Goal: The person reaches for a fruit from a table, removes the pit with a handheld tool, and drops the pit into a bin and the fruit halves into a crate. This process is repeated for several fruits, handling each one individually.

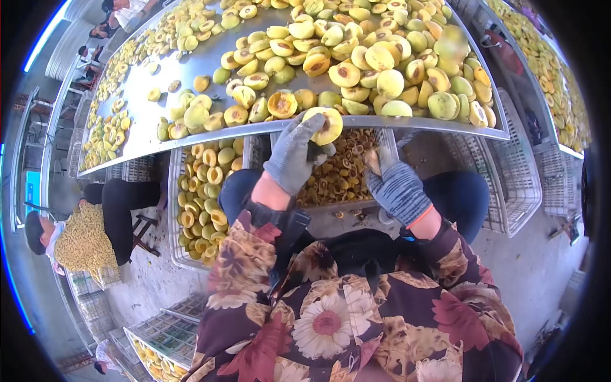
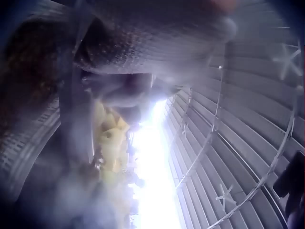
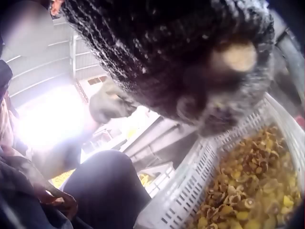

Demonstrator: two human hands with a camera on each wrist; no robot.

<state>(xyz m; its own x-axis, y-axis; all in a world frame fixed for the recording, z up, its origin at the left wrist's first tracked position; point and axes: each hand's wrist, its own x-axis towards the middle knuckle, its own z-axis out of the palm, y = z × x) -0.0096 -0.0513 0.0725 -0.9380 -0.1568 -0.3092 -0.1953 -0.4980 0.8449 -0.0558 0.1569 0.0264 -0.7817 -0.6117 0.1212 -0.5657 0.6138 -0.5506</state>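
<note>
In the head view, my grey-gloved left hand (image 1: 291, 156) pinches a yellow fruit half (image 1: 329, 125), its cut face showing, at the metal table's front edge (image 1: 407, 120). To its right, my right hand (image 1: 400, 191), in a striped glove, is curled round a small tan tool (image 1: 372, 162), mostly hidden. A round tan end (image 3: 240, 57) shows against the dark glove (image 3: 167, 52) in the right wrist view. Below the hands stands a crate of brown and yellow pieces (image 1: 337, 172). The left wrist view is blurred, with the glove (image 2: 152, 45) across its top.
Many halved fruits (image 1: 382, 57) lie heaped on the table. A crate of fruit halves (image 1: 207, 197) stands left of the knees, white crates (image 1: 503, 184) to the right. Another person (image 1: 83, 235) sits at far left; a second fruit-covered table (image 1: 547, 76) is at upper right.
</note>
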